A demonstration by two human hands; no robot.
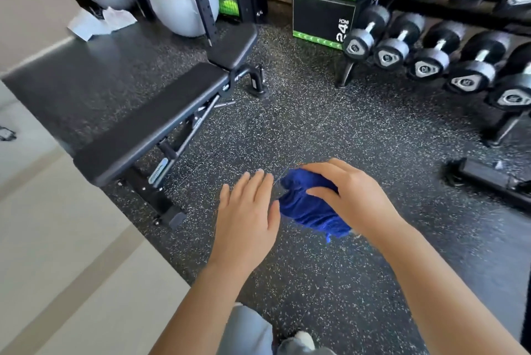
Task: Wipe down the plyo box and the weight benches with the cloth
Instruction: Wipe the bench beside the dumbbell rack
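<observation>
So I'm standing on the gym floor (287,124) and my right hand (344,193) is gripping the blue cloth (307,208). It's all bunched up in mid-air, with my fingers and thumb curled round it. My left hand (247,211) is hovering just beside it, fingers straight and close together, holding nothing. It isn't quite touching the cloth, as far as I can tell.

The cloth isn't touching any gear right now, so I'm guessing I'm either between surfaces or only getting started. The bench (149,113) is sitting off to my left, a bit further out. I'm not seeing any streaks or wet patches on the pad, so I can't say if it's been wiped.

Something black (488,179) is lying on the floor to the right. Maybe it's part of another bench, but I can't tell.

Far back, the plyo box (321,18) is standing by the wall next to the dumbbells (431,50), well apart from the cloth. I'm figuring the bench is the closest job and the box means walking over. I'm not ticking anything off as done.
</observation>
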